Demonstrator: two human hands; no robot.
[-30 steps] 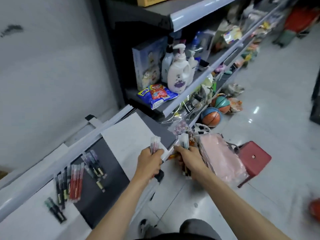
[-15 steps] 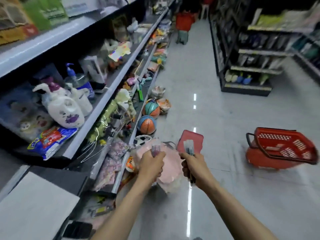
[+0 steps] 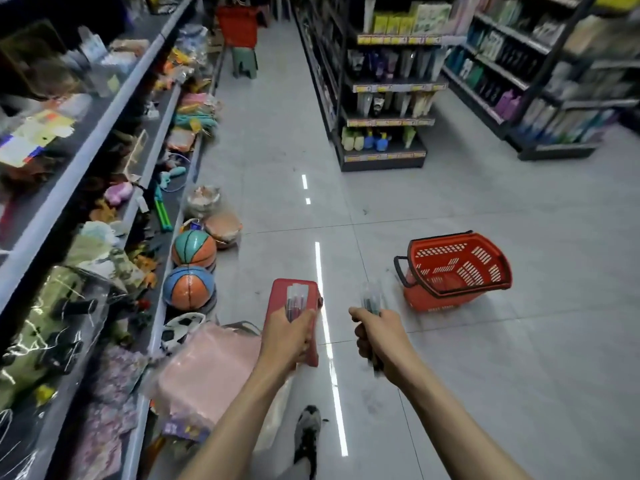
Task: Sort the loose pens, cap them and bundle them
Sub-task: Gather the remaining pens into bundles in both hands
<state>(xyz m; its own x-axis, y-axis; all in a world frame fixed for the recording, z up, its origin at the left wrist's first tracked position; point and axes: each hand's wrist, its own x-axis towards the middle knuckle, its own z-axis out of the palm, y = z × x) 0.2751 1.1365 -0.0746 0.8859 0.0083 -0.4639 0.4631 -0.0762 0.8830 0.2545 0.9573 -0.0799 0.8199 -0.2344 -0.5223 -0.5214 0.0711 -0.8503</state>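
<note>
My left hand (image 3: 289, 336) grips a bunch of reddish pens (image 3: 296, 301) with clear caps pointing up, held over a red stool. My right hand (image 3: 375, 336) grips a second bunch of darker pens (image 3: 371, 299), whose lower ends stick out below my fist. Both fists are held out in front of me over the shop aisle, about a hand's width apart. The pens' colours are blurred.
A red stool (image 3: 277, 296) stands on the floor under my left hand. A red shopping basket (image 3: 457, 268) sits to the right. Basketballs (image 3: 189, 287), a pink bag (image 3: 207, 368) and stocked shelves (image 3: 86, 150) line the left; more shelving (image 3: 384, 98) stands ahead. My shoe (image 3: 306, 434) shows below.
My view has swung right, from the shelf counter with loose pens to the open aisle. Both hands still hold their pen bunches and have drawn slightly apart.
</note>
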